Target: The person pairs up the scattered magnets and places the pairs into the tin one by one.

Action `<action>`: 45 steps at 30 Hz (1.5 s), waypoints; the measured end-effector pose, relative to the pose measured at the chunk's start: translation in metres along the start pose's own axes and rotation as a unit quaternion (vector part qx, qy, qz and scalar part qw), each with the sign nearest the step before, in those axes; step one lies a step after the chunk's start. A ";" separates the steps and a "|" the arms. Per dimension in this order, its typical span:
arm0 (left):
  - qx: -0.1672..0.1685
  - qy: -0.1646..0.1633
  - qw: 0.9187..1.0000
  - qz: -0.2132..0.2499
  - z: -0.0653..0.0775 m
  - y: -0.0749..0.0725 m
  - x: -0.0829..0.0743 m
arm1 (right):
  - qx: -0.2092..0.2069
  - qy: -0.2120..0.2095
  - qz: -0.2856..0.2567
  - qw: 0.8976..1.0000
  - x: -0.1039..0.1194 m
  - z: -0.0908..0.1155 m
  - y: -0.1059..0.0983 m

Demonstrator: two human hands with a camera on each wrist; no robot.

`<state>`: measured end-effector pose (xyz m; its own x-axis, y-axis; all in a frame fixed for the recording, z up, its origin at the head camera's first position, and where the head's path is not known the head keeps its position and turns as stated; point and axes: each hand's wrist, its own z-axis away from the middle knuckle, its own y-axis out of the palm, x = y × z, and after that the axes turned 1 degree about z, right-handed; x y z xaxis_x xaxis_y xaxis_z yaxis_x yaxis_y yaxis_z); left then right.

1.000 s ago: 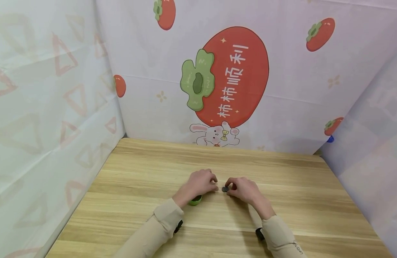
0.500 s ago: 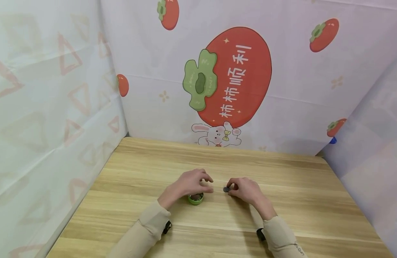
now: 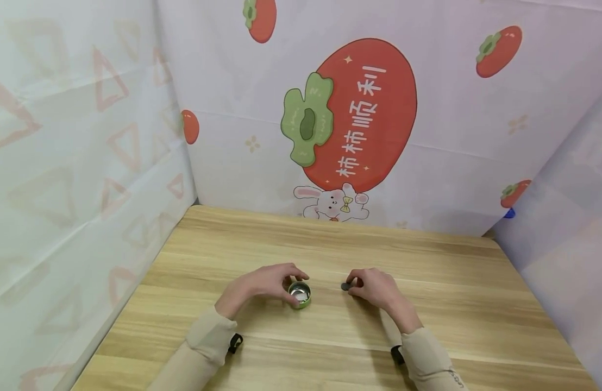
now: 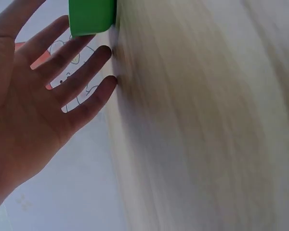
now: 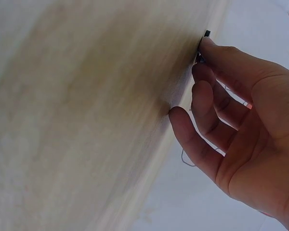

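Observation:
A small round tin (image 3: 305, 305), green outside and shiny inside, stands on the wooden table. My left hand (image 3: 267, 281) reaches around its left side, thumb at the near edge and fingers at the far edge. In the left wrist view those fingers are spread and mostly straight beside the green wall of the tin (image 4: 92, 18); firm contact cannot be told. To the right, my right hand (image 3: 374, 288) pinches a small dark disc (image 3: 345, 286) at the tabletop. The right wrist view shows only a thin dark edge of the disc (image 5: 207, 34) by the thumb tip.
The wood-grain table (image 3: 281, 358) extends around both hands. A printed cloth (image 3: 443, 179) with persimmons and a rabbit hangs behind it. Pale cloth walls (image 3: 86, 217) enclose both sides. A small blue object (image 3: 509, 213) shows at the back right corner.
My left hand has moved left and come around the tin, whose inside is now in plain sight. The right hand keeps its pinch on the dark disc in nearly the same place.

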<state>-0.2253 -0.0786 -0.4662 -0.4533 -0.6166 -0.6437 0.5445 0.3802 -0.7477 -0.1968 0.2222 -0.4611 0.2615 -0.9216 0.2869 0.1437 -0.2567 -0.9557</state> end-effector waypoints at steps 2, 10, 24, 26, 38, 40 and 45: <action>0.002 0.010 1.000 0.009 0.002 0.000 0.004 | -0.001 0.000 0.001 1.000 0.000 0.000 0.000; -0.007 0.024 0.998 0.053 0.006 -0.003 0.008 | -0.005 0.000 0.005 1.000 -0.001 0.000 0.000; -0.030 0.011 0.999 0.005 0.004 0.001 0.003 | -0.028 -0.009 -0.010 1.000 -0.001 0.001 0.002; -0.033 0.004 0.999 -0.001 0.003 0.002 0.002 | -0.032 -0.013 -0.011 0.999 0.000 0.001 0.002; -0.048 -0.017 0.998 -0.026 -0.001 0.005 -0.002 | -0.033 -0.062 -0.033 0.997 0.018 0.000 0.001; -0.048 -0.021 0.998 -0.026 -0.001 0.006 -0.003 | -0.033 -0.071 -0.036 0.996 0.022 0.000 0.001; -0.052 -0.027 0.998 -0.020 -0.002 0.005 -0.006 | -0.031 -0.091 -0.038 0.995 0.032 0.000 0.000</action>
<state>-0.2206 -0.0716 -0.4665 -0.4337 -0.6673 -0.6056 0.4499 0.4220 -0.7871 -0.1888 0.1923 -0.4514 0.4217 -0.8324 0.3595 0.1125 -0.3454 -0.9317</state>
